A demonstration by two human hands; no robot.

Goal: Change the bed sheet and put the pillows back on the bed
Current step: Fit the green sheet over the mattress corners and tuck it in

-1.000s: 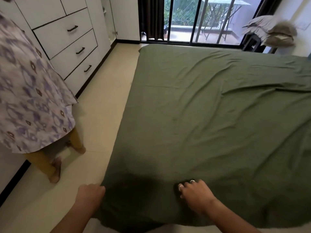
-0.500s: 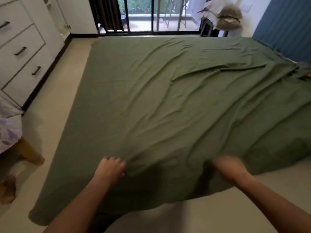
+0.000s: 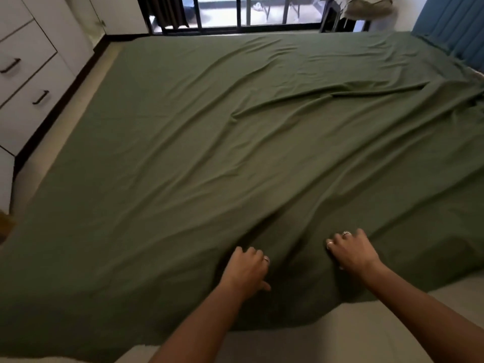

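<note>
While the green bed sheet (image 3: 235,153) lies spread over the bed across most of the frame, its near hem is seen falling short at lower right, where pale mattress (image 3: 340,336) is left bare.

Item: left hand (image 3: 245,271), lower centre, fingers curled into the cloth; a fold appears to be gripped. Item: right hand (image 3: 352,251), just right of it, knuckles up, fingers bent onto the sheet; whether cloth is pinched or only pressed cannot be told. The hands are set apart, a dark fold between them.

Item: long diagonal creases (image 3: 327,100), centre to upper right.

Item: pillows (image 3: 366,6), stacked at the upper right edge, well apart from the bed, not yet returned.

Risks judged: a hard pull toward the near edge may drag the far hem off the upper side; uneven tension between the hands may deepen the creases; the bare corner may stay uncovered if the sheet is set skew.
</note>
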